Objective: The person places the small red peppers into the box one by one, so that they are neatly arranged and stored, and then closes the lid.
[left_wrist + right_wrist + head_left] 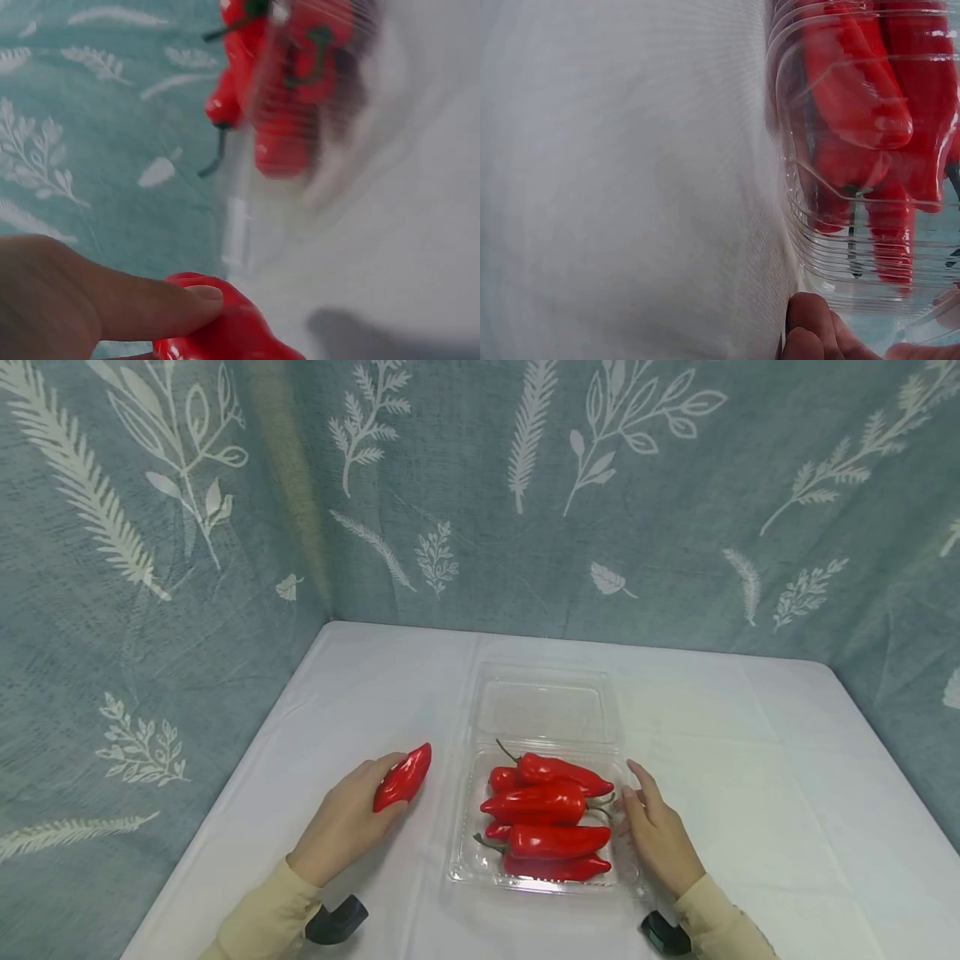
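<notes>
My left hand (350, 818) grips a glossy red pepper (405, 777) above the table, left of the clear plastic clamshell box (463, 864). In the left wrist view the thumb (161, 306) presses along this pepper (232, 326). The box stands with its lid folded back, and several red peppers (551, 806) with green stems lie piled in its base. At the box's right side, my right hand (660, 835) rests with thumb and forefinger by the rim. In the right wrist view its fingers (810, 326) are beside the ridged box wall (817, 244), partly cut off.
The clear lid (543, 706) lies flat on the table behind the base. A white cloth covers the table (750, 777). Blue-green curtains (465, 485) with white leaf prints hang at the back and sides.
</notes>
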{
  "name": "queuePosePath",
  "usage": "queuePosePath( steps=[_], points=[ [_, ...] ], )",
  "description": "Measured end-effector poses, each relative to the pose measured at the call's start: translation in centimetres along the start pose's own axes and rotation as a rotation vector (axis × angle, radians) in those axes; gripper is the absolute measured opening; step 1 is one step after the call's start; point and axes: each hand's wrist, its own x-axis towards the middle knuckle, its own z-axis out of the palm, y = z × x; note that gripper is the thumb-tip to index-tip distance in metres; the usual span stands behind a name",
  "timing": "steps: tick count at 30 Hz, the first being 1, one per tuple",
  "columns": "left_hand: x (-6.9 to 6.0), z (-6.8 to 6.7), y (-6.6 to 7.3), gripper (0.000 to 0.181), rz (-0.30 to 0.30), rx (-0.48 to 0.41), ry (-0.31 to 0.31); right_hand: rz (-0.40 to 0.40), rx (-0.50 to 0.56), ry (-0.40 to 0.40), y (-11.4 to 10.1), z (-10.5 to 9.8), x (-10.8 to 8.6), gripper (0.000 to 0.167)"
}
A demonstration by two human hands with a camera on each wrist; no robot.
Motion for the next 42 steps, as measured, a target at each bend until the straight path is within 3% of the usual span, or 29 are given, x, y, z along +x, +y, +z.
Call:
queuePosePath(
  steps=[11,15,20,26,31,37,42],
  points=[
    [0.5,0.1,5.4,0.056,0.182,-0.061,-0.033,0.017,0.012,0.003,0.3,0.1,-0.1,0.052],
    [0.9,0.8,7.2,0.055,0.283,-0.088,-0.098,0.021,0.028,0.001,0.2,0.1,-0.2,0.052],
    [1.4,2.1,9.1,0.053,0.453,-0.076,-0.165,0.018,0.030,0.004,0.2,0.1,-0.2,0.053],
    [1.3,3.5,10.7,0.049,0.583,0.009,-0.155,0.019,0.037,0.002,0.2,0.3,-0.1,0.054],
    [0.7,3.9,11.9,0.047,0.674,0.078,-0.143,0.016,0.033,0.009,0.1,0.3,0.0,0.053],
    [-0.1,5.0,12.9,0.041,0.770,0.132,-0.171,-0.007,0.025,0.021,0.3,0.3,0.1,0.051],
    [-0.6,6.4,13.1,0.034,0.823,0.151,-0.147,0.006,0.040,0.005,0.1,0.3,0.0,0.053]
  ],
)
